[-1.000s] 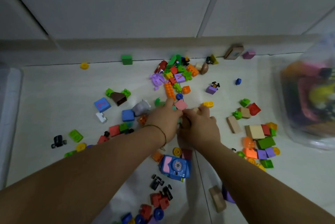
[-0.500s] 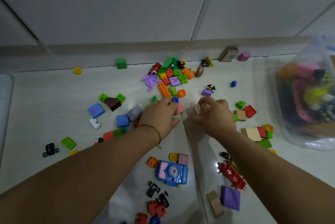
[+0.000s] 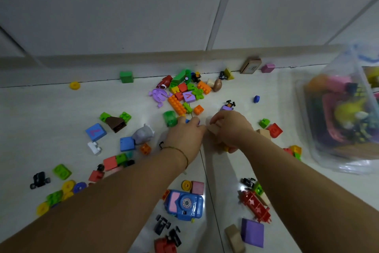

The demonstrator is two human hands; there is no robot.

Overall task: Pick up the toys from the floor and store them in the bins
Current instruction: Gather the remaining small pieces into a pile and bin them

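Many small toys lie scattered on the pale tiled floor: an orange long brick, a purple frog, a blue toy camera, a red toy vehicle and a grey animal figure. My left hand is curled over small pieces beside a green translucent block; a blue piece shows at its fingertips. My right hand is closed around a handful of blocks, a tan one and a yellow bit showing. A clear plastic bin holding toys stands at the right.
A wall with a baseboard runs along the far side. A wooden block and a pink cube lie against it. Near my arms sit a purple block, a tan block and black toy cars.
Both hands have gathered pieces from the middle of the floor. My right hand moved right and closed on blocks; the pink block near my left fingers is out of sight now.
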